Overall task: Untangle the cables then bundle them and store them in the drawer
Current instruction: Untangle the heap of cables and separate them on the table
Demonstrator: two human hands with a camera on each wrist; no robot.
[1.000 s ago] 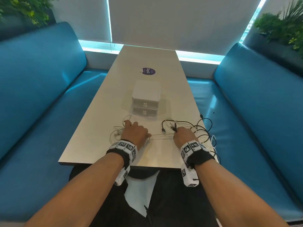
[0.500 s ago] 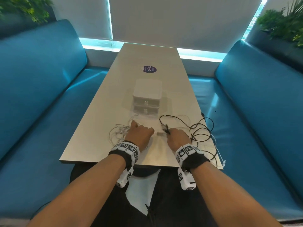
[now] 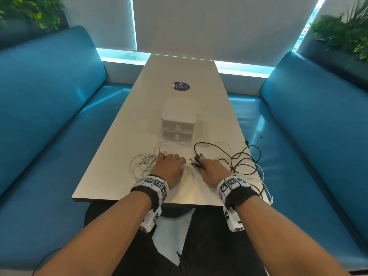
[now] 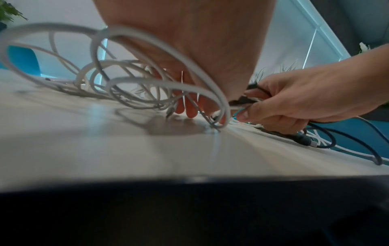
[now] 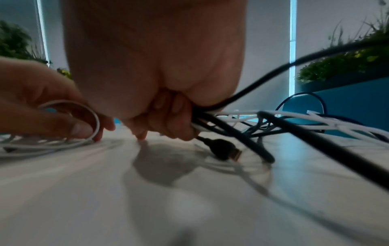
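Two heaps of cable lie at the near end of the counter [image 3: 123, 148], just in front of the small white drawer unit [image 3: 178, 118], whose two drawers are both closed. The white cables [image 3: 142, 164] sit in loose coils on the left; the black cables [image 3: 237, 158] sprawl to the right, some loops hanging over the counter's edge, with a few white strands still mixed in among them.

These look light, limp and springy: the coils stand up on their own and would likely pop open again if let go. The jackets look smooth, so a pull on a loop may simply slide or tighten a knot. Taking hold near a plug, such as the black connector [image 5: 226, 152] lying by the right hand, seems the surer way to feed an end back through.

The left hand [image 3: 170, 169] is knuckles-up on the white heap, its fingers curled, a white loop caught under the thumb and fingertips touching the counter. The right hand [image 3: 214, 171] is closed round several black strands plus a white one, gripped near their ends.
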